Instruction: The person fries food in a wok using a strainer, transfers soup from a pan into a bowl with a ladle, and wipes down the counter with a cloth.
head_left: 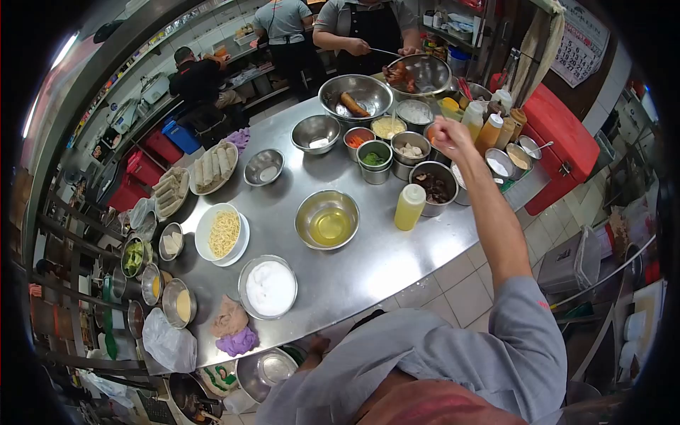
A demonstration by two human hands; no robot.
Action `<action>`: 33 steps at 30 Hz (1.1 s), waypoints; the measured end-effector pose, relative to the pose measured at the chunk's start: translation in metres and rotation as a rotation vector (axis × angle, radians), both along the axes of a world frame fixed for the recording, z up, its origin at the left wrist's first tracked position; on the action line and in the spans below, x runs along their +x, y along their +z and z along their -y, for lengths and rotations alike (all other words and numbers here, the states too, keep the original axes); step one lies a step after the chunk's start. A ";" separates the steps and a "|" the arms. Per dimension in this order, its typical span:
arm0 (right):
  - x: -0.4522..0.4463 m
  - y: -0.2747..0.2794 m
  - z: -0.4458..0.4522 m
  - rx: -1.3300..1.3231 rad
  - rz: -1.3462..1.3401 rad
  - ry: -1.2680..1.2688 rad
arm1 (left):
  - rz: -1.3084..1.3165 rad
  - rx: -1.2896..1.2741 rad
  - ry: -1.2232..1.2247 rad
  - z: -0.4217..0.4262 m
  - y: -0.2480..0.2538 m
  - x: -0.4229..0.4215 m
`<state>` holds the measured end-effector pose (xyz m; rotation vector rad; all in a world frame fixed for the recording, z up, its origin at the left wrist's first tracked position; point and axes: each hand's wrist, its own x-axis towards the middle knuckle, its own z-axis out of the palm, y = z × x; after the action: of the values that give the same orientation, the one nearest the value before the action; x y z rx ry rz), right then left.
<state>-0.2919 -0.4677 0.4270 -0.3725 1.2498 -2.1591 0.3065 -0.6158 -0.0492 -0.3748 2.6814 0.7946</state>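
Note:
My right hand [453, 137] reaches across the steel containers at the right of the table, its fingers curled together. Whatever they may hold is too small to make out. Around it are a squeeze bottle of orange sauce [489, 134], a steel cup of pale chunks [409, 150] and a pot of dark pieces [434, 190]. A squeeze bottle of yellow liquid [409, 209] stands closer to me. Mid-table, a steel bowl [303, 221] holds yellowish liquid. My left hand [318, 346] hangs low beside the table's near edge, dark and partly hidden, its fingers unclear.
On the steel table [375, 280] are a bowl of white powder [268, 286], a bowl of noodles [222, 234] and a plate of rolls [214, 168]. A co-worker [365, 35] tilts a bowl of reddish-brown food [429, 74] opposite. A red cooler [559, 142] stands right.

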 end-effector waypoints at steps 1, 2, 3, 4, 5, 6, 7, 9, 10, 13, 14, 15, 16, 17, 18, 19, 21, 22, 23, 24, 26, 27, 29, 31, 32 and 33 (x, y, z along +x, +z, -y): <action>-0.011 -0.005 0.021 0.108 -0.038 -0.018 | 0.036 0.080 0.136 -0.006 -0.003 0.005; -0.019 -0.011 0.039 0.216 -0.077 -0.038 | 0.083 0.146 0.241 -0.012 -0.004 0.006; -0.015 -0.012 0.054 0.214 -0.079 -0.040 | 0.123 0.190 0.314 -0.017 -0.004 0.006; -0.011 -0.012 0.070 0.316 -0.150 -0.141 | 0.160 0.225 0.376 -0.023 -0.005 0.003; -0.008 -0.014 0.081 0.417 -0.219 -0.243 | 0.185 0.246 0.404 -0.026 -0.005 0.000; -0.011 -0.018 0.087 0.416 -0.218 -0.247 | 0.208 0.264 0.427 -0.028 -0.005 -0.007; -0.014 -0.021 0.094 0.615 -0.337 -0.234 | 0.218 0.278 0.440 -0.030 -0.005 -0.012; -0.012 -0.021 0.098 0.817 -0.451 -0.223 | 0.227 0.286 0.444 -0.028 -0.006 -0.018; -0.010 -0.021 0.100 0.933 -0.568 -0.210 | 0.226 0.287 0.439 -0.025 -0.006 -0.023; 0.004 -0.015 0.103 1.082 -0.704 -0.195 | 0.218 0.293 0.430 -0.015 -0.003 -0.042; 0.009 -0.011 0.102 1.104 -0.799 -0.245 | 0.221 0.292 0.427 -0.012 0.001 -0.046; 0.013 -0.008 0.101 1.126 -0.890 -0.296 | 0.218 0.290 0.425 -0.009 0.004 -0.050; 0.014 -0.002 0.098 1.145 -0.850 -0.271 | 0.219 0.291 0.419 -0.007 0.008 -0.056; 0.015 0.000 0.096 1.148 -0.840 -0.279 | 0.221 0.290 0.413 -0.006 0.008 -0.061; 0.014 0.003 0.094 1.048 -0.754 -0.294 | 0.222 0.287 0.405 -0.004 0.009 -0.067; 0.013 0.005 0.090 0.947 -0.667 -0.312 | 0.226 0.285 0.395 -0.002 0.010 -0.072; -0.001 -0.007 0.082 0.839 -0.560 -0.295 | 0.229 0.282 0.366 0.000 0.013 -0.084; -0.005 -0.011 0.075 0.612 -0.350 -0.220 | 0.229 0.281 0.344 0.001 0.014 -0.092; -0.007 -0.012 0.067 0.375 -0.144 -0.154 | 0.231 0.273 0.313 0.001 0.015 -0.099; 0.000 -0.006 0.056 0.297 -0.037 -0.140 | 0.235 0.266 0.278 0.001 0.015 -0.107; 0.011 -0.009 0.024 0.094 0.056 -0.070 | 0.253 0.244 0.168 0.003 0.016 -0.129; 0.021 -0.012 0.000 -0.005 0.067 0.006 | 0.265 0.229 0.091 0.003 0.015 -0.143; 0.068 0.004 -0.056 -0.005 0.128 -0.100 | 0.294 0.185 -0.103 0.000 0.011 -0.175; 0.090 -0.014 -0.122 -0.238 0.191 0.024 | 0.333 0.118 -0.318 -0.006 0.008 -0.210; 0.128 0.004 -0.160 -0.219 0.189 -0.100 | 0.352 0.083 -0.427 -0.012 0.007 -0.226; 0.148 -0.001 -0.195 -0.196 0.130 -0.181 | 0.367 0.045 -0.532 -0.022 0.006 -0.243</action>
<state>-0.1439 -0.2722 0.4260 -0.2003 1.0381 -2.4268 0.0630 -0.5938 -0.0428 0.1879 2.2533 0.5551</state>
